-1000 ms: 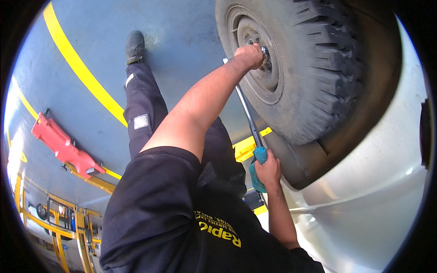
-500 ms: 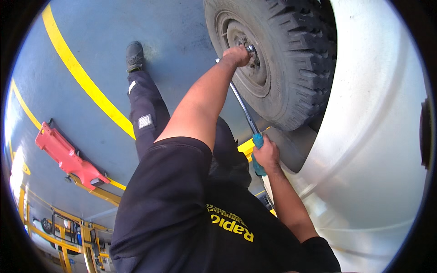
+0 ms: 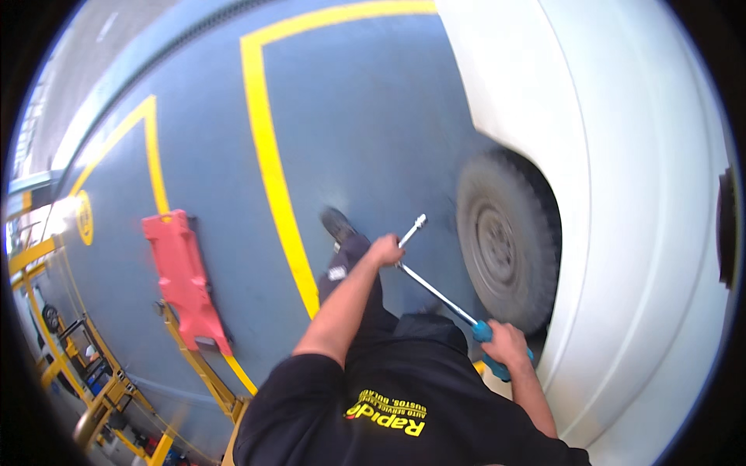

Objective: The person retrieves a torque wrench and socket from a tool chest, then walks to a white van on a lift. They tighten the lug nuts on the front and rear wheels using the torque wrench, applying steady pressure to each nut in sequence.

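Observation:
A long chrome socket wrench stretches between my two hands, clear of the wheel. My left hand is closed around its head end, where an extension with a socket points up and away. Around the handle, at a teal grip or wrap, my right hand is closed; more teal material shows below the fingers. To the right of the wrench stands the vehicle's wheel, a dusty tyre on a steel rim. Its lug nuts are too blurred to make out.
A white vehicle body fills the right side. On the blue-grey floor, a red creeper lies at the left beside a yellow metal frame. Yellow lines cross the floor. My dark shoe is ahead of my left hand.
The socket has come off the wheel's hub area, and both hands have drawn the wrench away from it. My view has shifted back, so the wheel looks smaller and more floor shows.

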`<state>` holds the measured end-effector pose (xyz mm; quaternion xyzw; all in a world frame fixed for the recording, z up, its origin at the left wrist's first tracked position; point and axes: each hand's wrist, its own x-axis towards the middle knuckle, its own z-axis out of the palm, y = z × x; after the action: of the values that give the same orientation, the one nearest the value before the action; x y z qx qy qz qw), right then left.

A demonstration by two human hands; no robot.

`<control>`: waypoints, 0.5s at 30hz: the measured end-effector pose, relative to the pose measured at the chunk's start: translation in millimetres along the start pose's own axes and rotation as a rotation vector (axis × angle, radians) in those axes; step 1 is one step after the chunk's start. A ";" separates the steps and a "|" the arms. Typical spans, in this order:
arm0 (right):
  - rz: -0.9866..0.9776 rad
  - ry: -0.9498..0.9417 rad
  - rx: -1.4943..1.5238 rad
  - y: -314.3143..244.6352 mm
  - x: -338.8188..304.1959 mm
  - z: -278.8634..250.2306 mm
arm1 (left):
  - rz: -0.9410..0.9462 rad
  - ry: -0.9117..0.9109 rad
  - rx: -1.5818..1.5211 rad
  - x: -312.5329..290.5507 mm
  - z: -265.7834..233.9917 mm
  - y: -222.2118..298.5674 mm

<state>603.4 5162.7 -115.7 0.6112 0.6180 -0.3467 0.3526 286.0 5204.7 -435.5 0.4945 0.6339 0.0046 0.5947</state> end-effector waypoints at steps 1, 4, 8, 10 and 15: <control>-0.055 0.022 -0.019 -19.5 3.1 -15.2 | 0.000 0.121 -0.087 -29.1 -44.3 -13.0; -0.295 0.103 -0.069 -84.4 28.6 -95.1 | -0.116 0.316 -0.422 -116.5 -189.3 -20.4; -0.463 0.190 0.004 -210.4 39.5 -213.5 | 0.017 0.398 -1.204 -217.4 -382.5 0.1; -0.559 0.229 0.087 -269.8 37.6 -277.0 | 0.462 0.430 -1.397 -240.9 -466.4 15.8; -0.828 0.199 0.326 -406.3 55.0 -437.2 | 1.205 0.553 -1.617 -258.0 -667.5 120.3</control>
<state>191.7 5561.6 59.4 0.3906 0.7785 -0.4907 0.0222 -196.3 5491.7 24.6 0.1652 0.2041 0.8360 0.4818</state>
